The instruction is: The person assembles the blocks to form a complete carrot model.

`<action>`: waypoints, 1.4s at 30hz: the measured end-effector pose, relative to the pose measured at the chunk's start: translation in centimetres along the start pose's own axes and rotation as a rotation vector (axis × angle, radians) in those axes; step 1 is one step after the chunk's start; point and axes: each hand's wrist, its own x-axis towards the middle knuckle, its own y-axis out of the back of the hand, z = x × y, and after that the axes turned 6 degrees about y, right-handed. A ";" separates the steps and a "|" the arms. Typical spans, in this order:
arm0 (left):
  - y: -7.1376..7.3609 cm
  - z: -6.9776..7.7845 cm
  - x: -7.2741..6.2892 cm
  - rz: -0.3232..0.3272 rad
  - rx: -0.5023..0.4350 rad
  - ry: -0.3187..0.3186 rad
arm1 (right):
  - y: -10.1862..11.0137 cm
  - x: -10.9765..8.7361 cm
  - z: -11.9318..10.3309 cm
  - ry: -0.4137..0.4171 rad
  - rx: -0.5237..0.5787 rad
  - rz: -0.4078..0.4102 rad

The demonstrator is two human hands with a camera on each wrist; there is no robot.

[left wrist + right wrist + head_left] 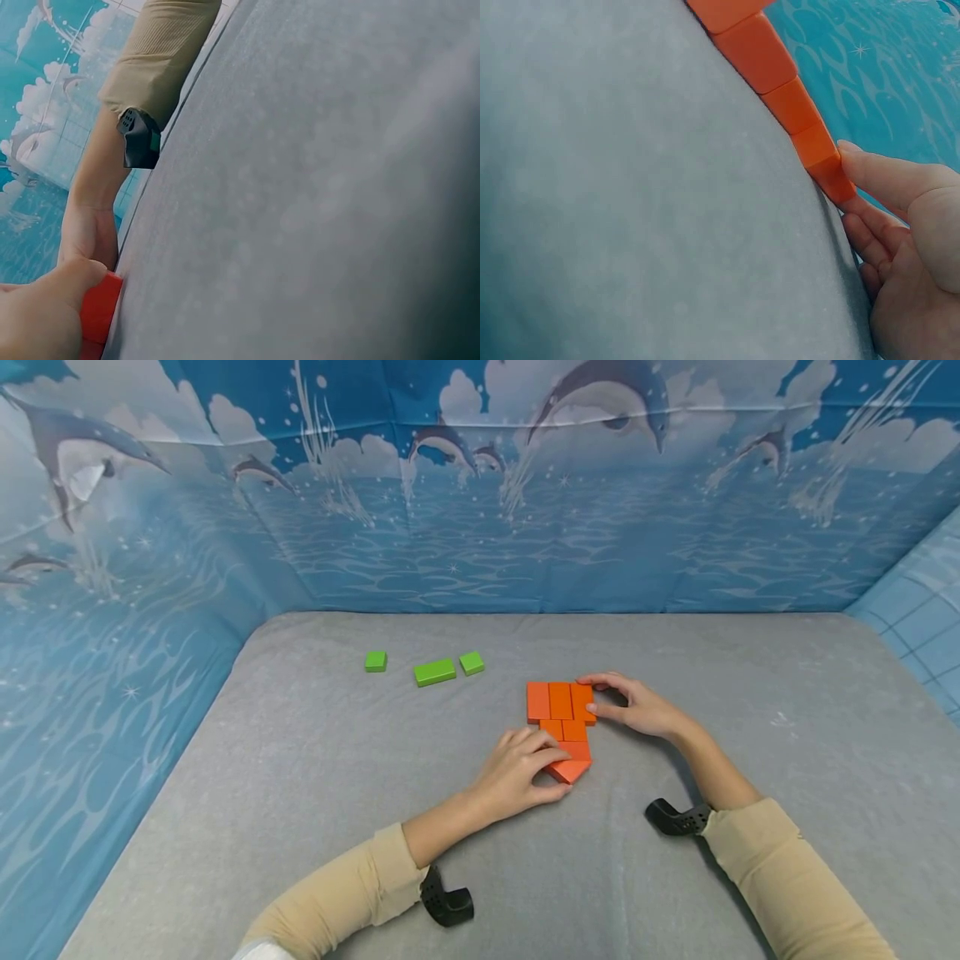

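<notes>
Several orange blocks lie joined flat on the grey cloth. Three upright oblong blocks point(560, 701) form the far row, two small blocks point(562, 730) sit below them, then a wider block point(577, 750) and a triangular block point(570, 771) at the near end. My left hand point(517, 772) holds the triangular block between thumb and fingers, partly covering it. At the far right corner, my right hand point(637, 706) pinches the rightmost oblong block point(582, 702). In the right wrist view its thumb point(889, 176) rests against the orange block point(831, 176).
Farther back on the left lie a small green block point(376, 662), a long green block point(435, 672) and another small green block point(472, 662). The grey cloth point(300, 760) meets a blue dolphin-print curtain point(480, 552) at the back and sides.
</notes>
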 end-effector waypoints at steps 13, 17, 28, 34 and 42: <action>0.0 -0.1 -0.2 0.017 0.003 -0.006 | -0.1 0.1 0.1 -0.004 0.010 -0.002; 0.1 -0.2 -0.3 0.011 -0.016 0.008 | -0.2 0.1 0.1 -0.008 -0.002 0.000; 2.9 -2.4 0.8 0.051 -0.110 0.125 | -0.3 -0.2 -0.3 -0.004 0.036 0.036; 5.1 -7.0 0.8 0.115 -0.109 0.290 | -0.9 -1.1 -2.0 -0.054 -0.004 0.158; 6.7 -13.3 -0.5 0.187 -0.091 0.479 | -2.4 -2.7 -3.3 -0.162 0.022 0.221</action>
